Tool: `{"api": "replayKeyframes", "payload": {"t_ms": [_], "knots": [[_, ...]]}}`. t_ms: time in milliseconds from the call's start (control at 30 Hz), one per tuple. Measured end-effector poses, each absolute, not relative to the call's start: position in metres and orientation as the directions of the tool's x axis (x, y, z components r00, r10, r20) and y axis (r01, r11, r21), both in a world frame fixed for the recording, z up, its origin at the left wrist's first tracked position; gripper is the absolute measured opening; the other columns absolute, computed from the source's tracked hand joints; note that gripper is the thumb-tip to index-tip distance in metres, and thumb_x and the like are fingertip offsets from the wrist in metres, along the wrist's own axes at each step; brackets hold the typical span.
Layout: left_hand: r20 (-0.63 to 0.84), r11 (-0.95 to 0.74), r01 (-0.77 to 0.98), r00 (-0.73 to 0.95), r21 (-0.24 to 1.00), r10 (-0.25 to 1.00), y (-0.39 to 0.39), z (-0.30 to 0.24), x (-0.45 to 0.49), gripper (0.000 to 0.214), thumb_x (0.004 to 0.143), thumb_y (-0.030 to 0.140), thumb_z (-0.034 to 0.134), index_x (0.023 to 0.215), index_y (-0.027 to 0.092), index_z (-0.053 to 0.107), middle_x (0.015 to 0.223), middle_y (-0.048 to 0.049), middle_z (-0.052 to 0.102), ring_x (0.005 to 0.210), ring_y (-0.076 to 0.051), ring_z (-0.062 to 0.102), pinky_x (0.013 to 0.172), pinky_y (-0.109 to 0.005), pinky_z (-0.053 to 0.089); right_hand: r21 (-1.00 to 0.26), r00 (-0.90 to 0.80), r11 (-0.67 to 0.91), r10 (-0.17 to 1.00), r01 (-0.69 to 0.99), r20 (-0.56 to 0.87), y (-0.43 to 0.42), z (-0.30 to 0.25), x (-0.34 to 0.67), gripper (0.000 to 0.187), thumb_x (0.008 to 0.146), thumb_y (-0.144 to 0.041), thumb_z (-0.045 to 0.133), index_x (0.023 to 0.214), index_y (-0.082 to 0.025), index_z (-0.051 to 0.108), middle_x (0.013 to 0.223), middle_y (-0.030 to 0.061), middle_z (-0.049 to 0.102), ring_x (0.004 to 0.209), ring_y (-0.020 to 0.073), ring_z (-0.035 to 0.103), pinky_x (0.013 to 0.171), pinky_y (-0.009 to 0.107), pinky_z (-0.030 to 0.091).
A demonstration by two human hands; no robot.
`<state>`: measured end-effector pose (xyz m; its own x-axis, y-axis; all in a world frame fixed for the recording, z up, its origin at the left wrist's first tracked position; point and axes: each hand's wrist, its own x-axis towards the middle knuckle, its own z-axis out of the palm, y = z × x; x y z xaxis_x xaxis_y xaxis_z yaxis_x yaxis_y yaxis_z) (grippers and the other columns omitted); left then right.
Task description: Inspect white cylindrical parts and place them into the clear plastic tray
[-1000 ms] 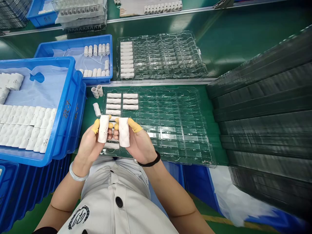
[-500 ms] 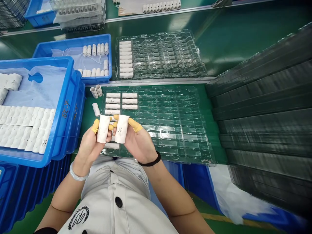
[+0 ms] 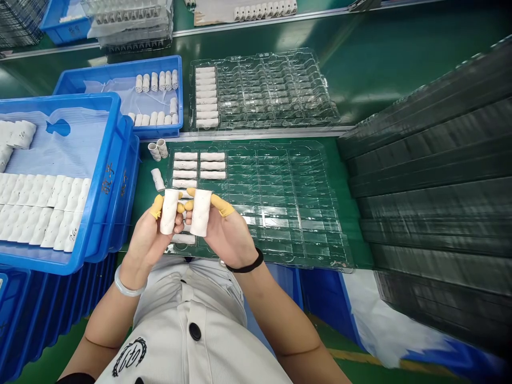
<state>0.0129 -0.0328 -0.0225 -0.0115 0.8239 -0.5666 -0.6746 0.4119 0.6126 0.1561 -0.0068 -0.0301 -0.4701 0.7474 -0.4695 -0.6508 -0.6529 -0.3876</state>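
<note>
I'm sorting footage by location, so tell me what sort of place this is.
Probably a factory or workshop production area: a clear compartmented tray is partly filled with matching white cylinders, blue crates hold more, and a tall stack, seemingly of trays, stands at the right.

2 wavy white cylinders (image 3: 169, 212), slightly tilted, side by side

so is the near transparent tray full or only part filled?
Part filled: the near tray has white cylinders in its two left columns; bare slots show farther right.
</note>
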Motion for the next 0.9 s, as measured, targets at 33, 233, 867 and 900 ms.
{"api": "replayKeyframes", "payload": {"t_ms": [33,233,867,900], "knots": [[-0.561,0.420,-0.676,0.011,0.605,0.827,-0.0329,-0.0217,0.0131,0.040,0.100,0.041,0.049,0.092,0.008,0.070,0.073,-0.0076,0.061,0.057,-0.011,0.053,0.049,-0.019,0.044,-0.396,-0.474,-0.652,0.750,-0.647,-0.461,-0.0074,-0.0313,0.1565,0.027,0.096,-0.031,0.052,0.102,-0.013,0.072,0.078,0.0053,0.070,0.068,0.0137,0.064,0.070,0.026,0.056],[-0.491,0.406,-0.667,0.068,0.625,0.868,-0.0345,-0.0227,0.0130,0.036,0.093,0.043,0.063,0.095,0.007,0.072,0.067,-0.0036,0.055,0.057,-0.010,0.050,0.048,-0.019,0.043,-0.484,-0.518,-0.585,0.808,-0.651,-0.281,-0.0124,-0.0386,0.1569,0.028,0.087,-0.042,0.071,0.099,-0.016,0.070,0.067,0.0004,0.064,0.052,0.0110,0.055,0.049,0.022,0.047],[-0.521,0.408,-0.611,-0.009,0.679,0.853,-0.0337,-0.0243,0.0121,0.044,0.100,0.046,0.048,0.084,0.012,0.071,0.057,-0.0050,0.055,0.052,-0.011,0.053,0.045,-0.018,0.043,-0.462,-0.515,-0.647,0.762,-0.606,-0.392,-0.0102,-0.0328,0.1541,0.035,0.098,-0.044,0.049,0.108,-0.015,0.066,0.068,0.0024,0.064,0.058,0.0132,0.056,0.061,0.027,0.048],[-0.527,0.408,-0.604,-0.023,0.685,0.850,-0.0334,-0.0246,0.0123,0.041,0.099,0.043,0.050,0.083,0.011,0.070,0.058,-0.0050,0.056,0.052,-0.012,0.054,0.046,-0.018,0.044,-0.439,-0.515,-0.657,0.754,-0.613,-0.409,-0.0096,-0.0327,0.1538,0.035,0.098,-0.042,0.048,0.108,-0.014,0.067,0.072,0.0031,0.065,0.061,0.0136,0.058,0.064,0.027,0.050]]}}
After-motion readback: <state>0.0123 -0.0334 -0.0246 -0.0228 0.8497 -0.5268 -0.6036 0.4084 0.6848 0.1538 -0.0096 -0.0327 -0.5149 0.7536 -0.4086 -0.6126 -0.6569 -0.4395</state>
